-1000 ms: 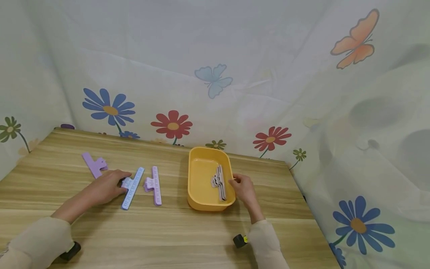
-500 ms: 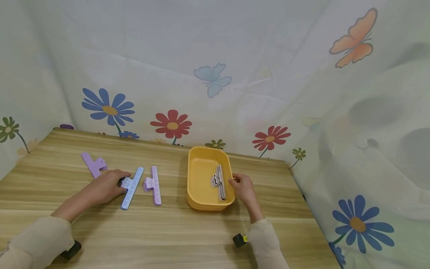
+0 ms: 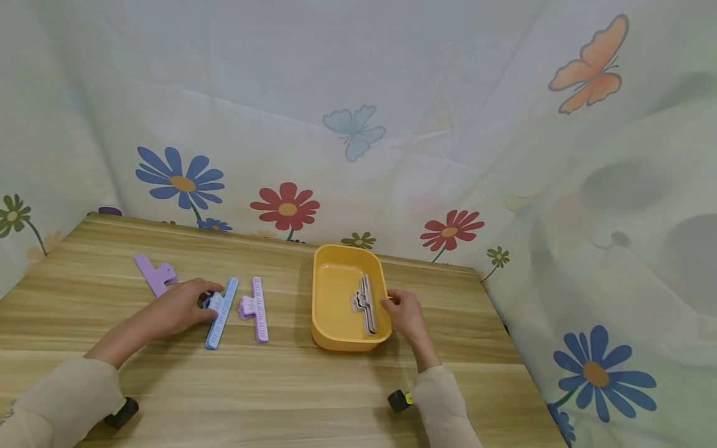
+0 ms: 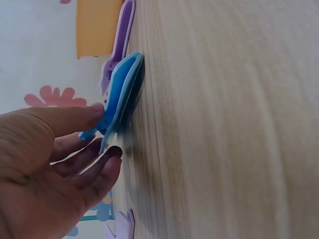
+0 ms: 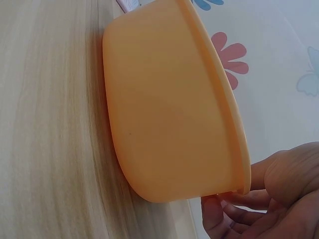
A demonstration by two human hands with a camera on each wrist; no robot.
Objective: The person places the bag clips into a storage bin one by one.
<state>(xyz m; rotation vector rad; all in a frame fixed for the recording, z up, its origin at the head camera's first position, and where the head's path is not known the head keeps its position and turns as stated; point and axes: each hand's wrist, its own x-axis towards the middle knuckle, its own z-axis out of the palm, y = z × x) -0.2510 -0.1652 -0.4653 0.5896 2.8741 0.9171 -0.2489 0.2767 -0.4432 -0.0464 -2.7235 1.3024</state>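
My left hand [image 3: 180,308] pinches the handle of a light blue ruler clip [image 3: 223,314] between thumb and fingers. In the left wrist view the blue clip [image 4: 122,92] stands tilted on its edge at the tabletop. A purple ruler clip [image 3: 259,310] lies to its right, and another purple clip [image 3: 152,274] lies beyond the left hand, partly hidden by it. On the right, my right hand [image 3: 407,313] grips the rim of a yellow plastic bin [image 3: 336,341]. A pale clip with dark lines [image 3: 366,305] lies inside the bin, near its right wall.
The wood-grain table [image 3: 269,392] ends at a fabric backdrop [image 3: 252,93] printed with flowers and butterflies. Black wrist devices [image 3: 399,401] are strapped under both sleeves. A dark purple object [image 3: 110,211] shows at the far left table edge.
The blue clip has tipped up slightly in my left hand, its handle now between thumb and fingers. My right hand and the bin have stayed in place.
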